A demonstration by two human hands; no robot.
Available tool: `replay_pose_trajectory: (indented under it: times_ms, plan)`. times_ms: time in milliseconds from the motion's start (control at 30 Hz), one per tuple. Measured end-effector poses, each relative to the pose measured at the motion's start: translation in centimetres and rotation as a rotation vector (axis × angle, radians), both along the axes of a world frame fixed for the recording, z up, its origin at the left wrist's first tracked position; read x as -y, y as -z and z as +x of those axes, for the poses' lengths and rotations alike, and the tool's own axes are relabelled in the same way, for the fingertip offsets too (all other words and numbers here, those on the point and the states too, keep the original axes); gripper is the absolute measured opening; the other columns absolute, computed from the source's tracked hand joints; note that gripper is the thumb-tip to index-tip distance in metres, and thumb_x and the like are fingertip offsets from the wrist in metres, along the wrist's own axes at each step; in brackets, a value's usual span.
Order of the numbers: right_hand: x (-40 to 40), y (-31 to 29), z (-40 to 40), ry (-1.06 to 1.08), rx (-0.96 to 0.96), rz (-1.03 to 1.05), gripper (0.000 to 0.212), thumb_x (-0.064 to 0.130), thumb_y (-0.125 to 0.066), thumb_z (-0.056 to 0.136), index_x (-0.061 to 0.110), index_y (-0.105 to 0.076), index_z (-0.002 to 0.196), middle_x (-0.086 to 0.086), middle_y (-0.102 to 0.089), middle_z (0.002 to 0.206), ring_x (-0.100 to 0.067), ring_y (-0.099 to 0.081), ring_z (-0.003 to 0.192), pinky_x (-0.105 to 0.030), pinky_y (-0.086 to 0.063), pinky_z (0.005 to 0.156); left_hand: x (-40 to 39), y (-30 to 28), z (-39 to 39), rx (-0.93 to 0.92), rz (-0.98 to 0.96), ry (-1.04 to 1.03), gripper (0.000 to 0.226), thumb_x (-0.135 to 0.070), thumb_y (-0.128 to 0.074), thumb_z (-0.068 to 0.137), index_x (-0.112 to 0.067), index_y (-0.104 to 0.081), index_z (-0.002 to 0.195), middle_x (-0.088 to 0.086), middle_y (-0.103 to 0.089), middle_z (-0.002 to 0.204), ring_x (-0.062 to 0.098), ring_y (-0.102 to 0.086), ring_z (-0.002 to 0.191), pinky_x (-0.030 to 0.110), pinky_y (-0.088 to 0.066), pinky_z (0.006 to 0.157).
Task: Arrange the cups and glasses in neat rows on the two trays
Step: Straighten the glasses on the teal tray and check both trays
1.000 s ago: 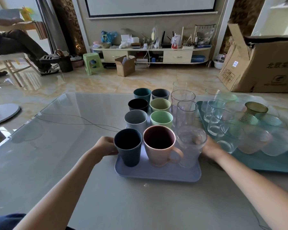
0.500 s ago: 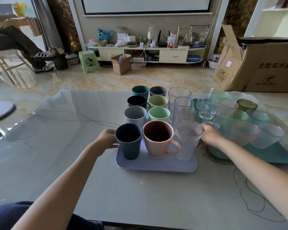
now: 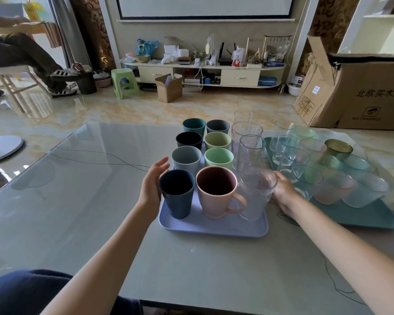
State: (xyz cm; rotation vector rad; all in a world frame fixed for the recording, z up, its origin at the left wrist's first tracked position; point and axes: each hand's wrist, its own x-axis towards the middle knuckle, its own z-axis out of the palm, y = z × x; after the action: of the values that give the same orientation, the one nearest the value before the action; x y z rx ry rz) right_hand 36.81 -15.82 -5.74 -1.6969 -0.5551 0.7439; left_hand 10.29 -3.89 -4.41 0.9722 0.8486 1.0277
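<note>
Cups and glasses are being seen, in the head view, already gathered on two trays standing side by side on the counter. On the lavender tray, coloured cups are being kept in two straight columns, with a dark blue cup and a pink mug at the near end, and a column of clear tall glasses is being lined up along its right side. On the teal tray, clear and tinted glasses are being held in rows that look looser and partly overlapping.

The left hand is being held with fingers straight and spread, just beside the dark blue cup, and nothing is being gripped. The right hand is being laid behind the frosted glass; whether its fingers are curled round anything cannot be told.

The task is being judged nearly complete: only squaring of the nearest row and tidying of the teal tray's glasses appear to be left.
</note>
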Motion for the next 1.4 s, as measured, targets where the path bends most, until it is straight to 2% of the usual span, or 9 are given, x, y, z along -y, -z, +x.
replay_pose_trajectory:
  times_ms: [167,400,567,733,933,1133,1233,1333,1400]
  plan:
    - [0.8,0.4,0.2,0.011,-0.01,-0.011,0.032,0.022,-0.045,0.099,0.002,-0.05,0.124,-0.018,-0.057,0.126,-0.034,-0.053,0.118,-0.047,-0.039,0.106,1.2,0.0,0.9,-0.166,0.15,-0.011,0.053,0.007,-0.038,0.084,-0.014,-0.046,0.132,0.001,-0.054,0.12,0.014,-0.056,0.103,0.018,-0.046,0.077]
    - [0.9,1.1,0.4,-0.017,-0.017,-0.006,0.034,0.027,-0.044,0.1,0.002,-0.053,0.121,-0.016,-0.058,0.126,-0.032,-0.054,0.118,-0.047,-0.039,0.107,0.8,0.2,1.4,-0.314,0.206,-0.112,0.057,0.006,-0.024,0.087,-0.02,-0.046,0.133,0.013,-0.051,0.134,0.023,-0.051,0.117,0.038,-0.042,0.103]
    - [0.5,1.6,0.4,-0.034,-0.007,-0.006,0.028,0.019,-0.05,0.096,0.003,-0.055,0.119,-0.018,-0.06,0.122,-0.033,-0.056,0.115,-0.049,-0.041,0.104,0.2,0.3,2.2,-0.297,0.213,-0.1,0.057,0.008,-0.023,0.087,-0.018,-0.046,0.132,0.012,-0.055,0.131,0.026,-0.053,0.12,0.045,-0.04,0.106]
    - [-0.8,1.8,1.4,-0.01,0.023,0.033,0.029,0.014,-0.046,0.098,-0.001,-0.052,0.123,-0.016,-0.059,0.117,-0.027,-0.055,0.105,-0.041,-0.041,0.101,-1.2,0.0,2.1,-0.179,0.146,-0.114,0.045,-0.009,-0.036,0.09,-0.018,-0.047,0.133,0.009,-0.058,0.114,0.016,-0.053,0.107,0.04,-0.038,0.106]
    - [-5.5,0.0,3.9,-0.005,0.04,0.022,0.053,0.044,-0.022,0.101,0.011,-0.047,0.134,-0.008,-0.05,0.138,-0.024,-0.047,0.126,-0.046,-0.033,0.11,-6.3,-0.7,1.5,-0.161,0.077,-0.118,0.045,-0.025,-0.027,0.096,-0.018,-0.041,0.138,0.009,-0.038,0.148,0.015,-0.031,0.138,0.028,-0.02,0.111]
    - [-11.6,-1.4,6.2,-0.029,-0.091,0.196,0.054,0.051,-0.014,0.099,0.018,-0.053,0.118,-0.009,-0.057,0.127,-0.022,-0.051,0.118,-0.037,-0.041,0.1,-12.9,0.0,3.1,-0.215,0.052,-0.049,0.049,-0.034,-0.024,0.098,-0.018,-0.036,0.142,0.0,-0.031,0.152,0.014,-0.022,0.142,0.036,-0.011,0.116]
    - [-14.3,-2.1,7.1,-0.044,-0.342,0.265,0.062,0.053,-0.012,0.098,0.014,-0.049,0.129,-0.01,-0.047,0.14,-0.022,-0.056,0.111,-0.026,-0.047,0.069,-15.6,0.6,5.0,-0.215,0.027,0.074,0.055,-0.046,-0.02,0.098,-0.019,-0.04,0.14,0.001,-0.03,0.153,0.016,-0.019,0.143,0.038,-0.007,0.119]
    - [-16.1,-1.8,9.1,-0.085,-0.377,0.216,0.064,0.055,-0.006,0.097,0.016,-0.057,0.096,-0.009,-0.056,0.112,-0.018,-0.056,0.083,-0.023,-0.044,0.055,-18.2,1.3,6.8,-0.164,-0.017,0.2,0.066,-0.056,-0.016,0.094,-0.015,-0.042,0.138,0.004,-0.034,0.151,0.022,-0.026,0.141,0.043,-0.012,0.119]
    - [-17.1,-1.4,10.4,-0.151,-0.354,0.194,0.066,0.054,-0.003,0.097,0.015,-0.056,0.089,-0.007,-0.057,0.096,-0.018,-0.054,0.079,-0.024,-0.047,0.056,-19.4,1.5,8.0,-0.101,-0.079,0.291,0.072,-0.06,-0.015,0.093,-0.01,-0.048,0.132,0.01,-0.047,0.142,0.027,-0.046,0.129,0.046,-0.029,0.112]
